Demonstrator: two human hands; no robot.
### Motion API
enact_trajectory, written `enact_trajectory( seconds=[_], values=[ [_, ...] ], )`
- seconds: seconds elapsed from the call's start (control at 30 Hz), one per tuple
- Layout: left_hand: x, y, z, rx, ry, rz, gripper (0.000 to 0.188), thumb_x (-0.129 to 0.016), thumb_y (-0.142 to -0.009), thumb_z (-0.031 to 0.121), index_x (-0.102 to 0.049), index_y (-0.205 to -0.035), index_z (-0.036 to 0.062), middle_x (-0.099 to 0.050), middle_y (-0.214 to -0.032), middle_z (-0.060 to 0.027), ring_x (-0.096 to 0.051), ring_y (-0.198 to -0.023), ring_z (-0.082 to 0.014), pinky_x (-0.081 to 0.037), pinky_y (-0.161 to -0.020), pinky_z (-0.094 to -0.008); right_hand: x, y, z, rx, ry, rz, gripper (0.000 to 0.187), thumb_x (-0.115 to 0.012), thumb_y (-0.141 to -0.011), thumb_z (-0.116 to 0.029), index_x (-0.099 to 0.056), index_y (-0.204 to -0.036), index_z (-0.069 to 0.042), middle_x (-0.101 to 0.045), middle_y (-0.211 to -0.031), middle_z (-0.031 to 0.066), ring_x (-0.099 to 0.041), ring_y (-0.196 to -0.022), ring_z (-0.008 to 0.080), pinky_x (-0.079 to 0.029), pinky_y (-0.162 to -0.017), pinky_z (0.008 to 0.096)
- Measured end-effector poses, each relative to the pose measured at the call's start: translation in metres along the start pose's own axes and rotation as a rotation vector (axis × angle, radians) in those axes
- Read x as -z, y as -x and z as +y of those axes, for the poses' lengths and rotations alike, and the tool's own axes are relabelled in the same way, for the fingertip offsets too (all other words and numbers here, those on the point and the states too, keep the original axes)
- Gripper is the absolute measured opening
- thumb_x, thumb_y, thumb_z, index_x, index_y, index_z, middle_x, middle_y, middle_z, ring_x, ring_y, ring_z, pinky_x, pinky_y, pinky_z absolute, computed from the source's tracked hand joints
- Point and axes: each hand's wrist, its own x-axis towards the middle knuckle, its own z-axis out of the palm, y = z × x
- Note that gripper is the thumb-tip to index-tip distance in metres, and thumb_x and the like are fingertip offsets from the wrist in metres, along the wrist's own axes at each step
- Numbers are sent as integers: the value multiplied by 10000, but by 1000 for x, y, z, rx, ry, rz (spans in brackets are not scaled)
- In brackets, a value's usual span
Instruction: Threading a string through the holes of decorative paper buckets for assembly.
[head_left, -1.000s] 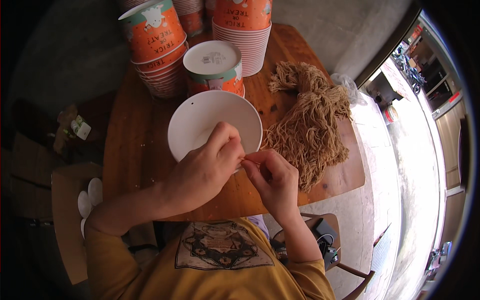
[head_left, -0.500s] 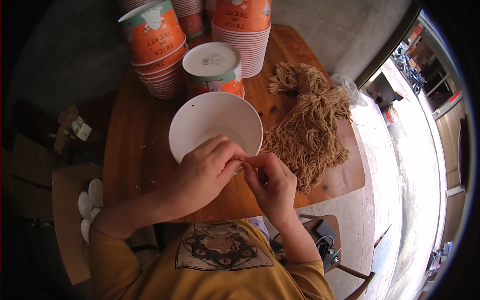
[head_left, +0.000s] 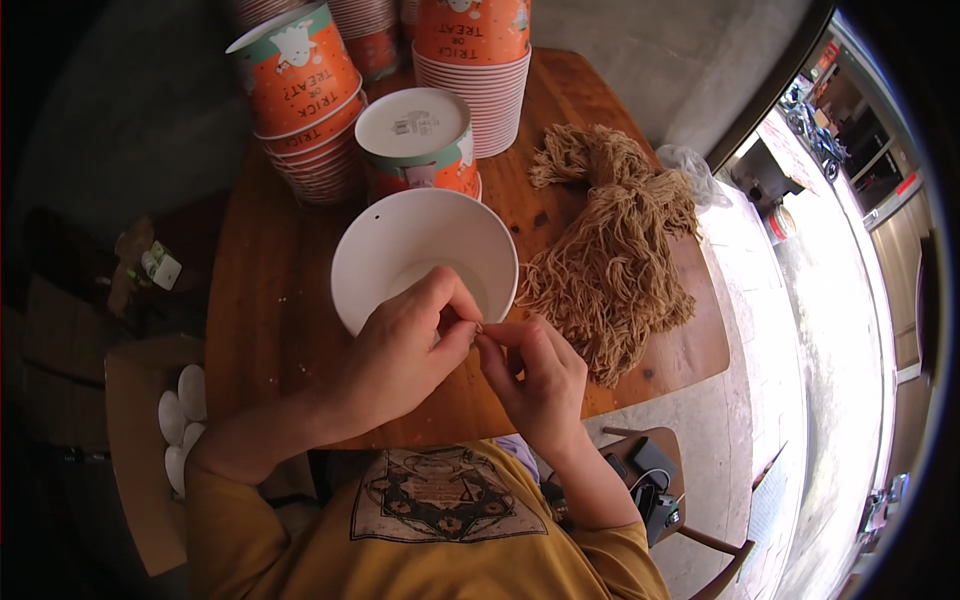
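Note:
A white paper bucket [head_left: 362,265] sits mouth up at the table's near side, a small hole below its far rim. At its near right rim, my left hand [head_left: 415,335] is closed in a pinch, thumb against forefinger. My right hand [head_left: 540,375] pinches at the same spot, and the fingertips of both hands meet. Between them shows a tiny bit of brown cord [head_left: 478,331]; most of it is hidden by the fingers. Right of the bucket lies a loose heap of brown cords [head_left: 615,270].
Behind the bucket stand an upturned bucket [head_left: 413,122] and stacks of orange printed buckets [head_left: 470,100] on the wooden table [head_left: 270,330]. A cardboard box [head_left: 140,400] with white round pieces is low on the left. A chair [head_left: 665,460] holding dark devices stands at the right.
Both hands still pinch together at the rim; my fingertips have shifted slightly down and drawn closer, covering more of the cord. The whole view has moved a little.

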Motion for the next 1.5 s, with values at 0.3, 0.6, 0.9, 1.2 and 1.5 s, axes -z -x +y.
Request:
enact_trajectory(
  seconds=[0.3, 0.6, 0.9, 1.2, 1.5],
  values=[
    [6, -2, 6, 138, 128, -90, 309, -605, -902, -41, -435, -1152, 24, -643, -885, -69, -648, -852, -148, -520, -758, -292, -2, 1, 1, -58, -84, 42, 117, -699, -852, -26, -610, -926, -45, -591, -756, 66, -591, -567, 190, -475, -507, 306],
    [13, -6, -2, 166, 201, -154, 328, -612, -914, -9, -433, -1188, 19, -652, -892, -55, -631, -868, -126, -501, -803, -282, -1, 0, 3, -203, -247, 16, 70, -663, -897, -48, -615, -948, -41, -629, -808, 90, -615, -621, 246, -486, -562, 322],
    [12, -9, 1, 103, 136, -183, 329, -622, -910, -1, -441, -1183, 30, -670, -873, -64, -648, -842, -153, -513, -777, -306, -2, 0, 7, -147, -211, 28, 71, -652, -907, -50, -621, -967, -29, -654, -847, 104, -630, -655, 245, -507, -607, 305],
    [11, -10, -2, 89, 152, -186, 305, -634, -902, 5, -466, -1156, 24, -663, -844, -59, -649, -817, -153, -516, -767, -310, -1, -2, 6, -146, -221, 17, 34, -623, -929, -22, -628, -953, 2, -637, -797, 61, -564, -655, 123, -457, -609, 242],
    [12, -11, -3, 118, 175, -194, 286, -640, -902, 18, -470, -1132, 21, -659, -831, -56, -640, -808, -135, -510, -763, -299, -5, -1, 11, -47, -154, 52, 81, -662, -890, -19, -629, -962, -37, -645, -818, 97, -632, -666, 244, -500, -592, 326]
  ],
)
